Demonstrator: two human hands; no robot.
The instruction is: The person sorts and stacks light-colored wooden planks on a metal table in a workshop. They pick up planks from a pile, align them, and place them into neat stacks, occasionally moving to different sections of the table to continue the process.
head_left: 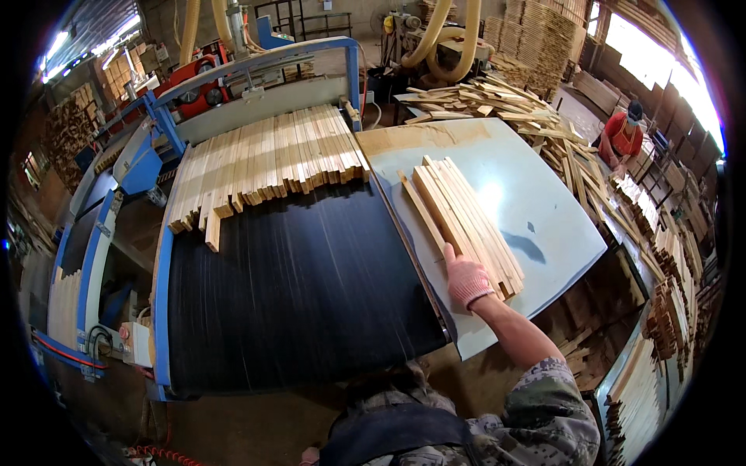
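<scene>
My right hand (468, 281), in a pinkish-white knit glove, is at the near end of a bundle of pale wooden strips (466, 221). One digit points forward along the bundle's left side; the other fingers look curled round the strip ends, partly hidden. A single wooden strip (420, 203) lies slightly apart on the bundle's left, its near end by that digit. Beneath them is a pale blue-grey sheet-topped table (544, 225). Only a small pinkish bit of my left hand (309, 456) shows at the lower edge, its fingers out of sight.
Left of the table is a black conveyor belt (295, 295) in a blue frame (163, 311). A row of wooden strips (264, 159) lies across its far part, one jutting nearer. Loose wood (497, 105) is heaped behind the table. A person in red (624, 136) works at far right.
</scene>
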